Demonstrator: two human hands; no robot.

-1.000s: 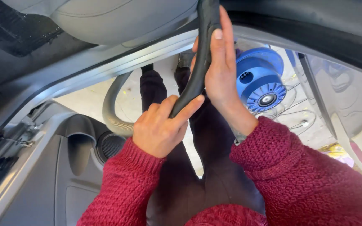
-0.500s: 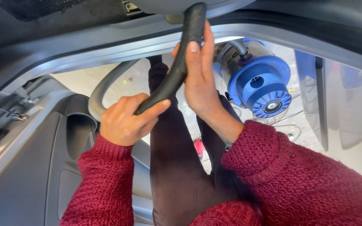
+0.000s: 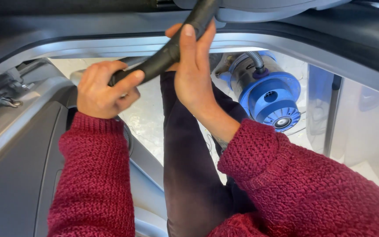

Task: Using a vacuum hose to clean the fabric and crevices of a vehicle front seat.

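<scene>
Wearing dark red knitted sleeves point(image 3: 299, 184) on both arms, nearest to the camera, and standing on dark trousers point(image 3: 189, 175) running down the middle. Leaning in over a grey car door panel point(image 3: 18, 175) at lower left, with a grey door sill point(image 3: 123, 44) crossing the top.

Gripping a black vacuum hose tube point(image 3: 163, 59) with the left hand point(image 3: 104, 90): fingers point(image 3: 130, 81) curling shut around the tube's lower end, thumb lying along its underside, knuckles facing the camera. Pressing the right hand point(image 3: 193, 74) against the same tube higher up: fingers point(image 3: 188, 41) lying close together and nearly straight, pointing upward across the tube, with the fingertips reaching past its top edge and the palm wrapping the near side. Holding the tube slantwise, low at left and rising to the upper right, with its far end disappearing under a pale grey seat edge point(image 3: 259, 8) at the top.

Standing farther off, just right of the right hand, a blue and grey vacuum cleaner drum point(image 3: 266, 94) on the light floor point(image 3: 150, 118), round blue cap facing the camera, with a ribbed grey hose point(image 3: 256, 61) plugging into its top. Showing no packages, labels or signs clearly enough to tell. Rising beyond the drum at right, a pale blue-edged panel point(image 3: 329, 114).
</scene>
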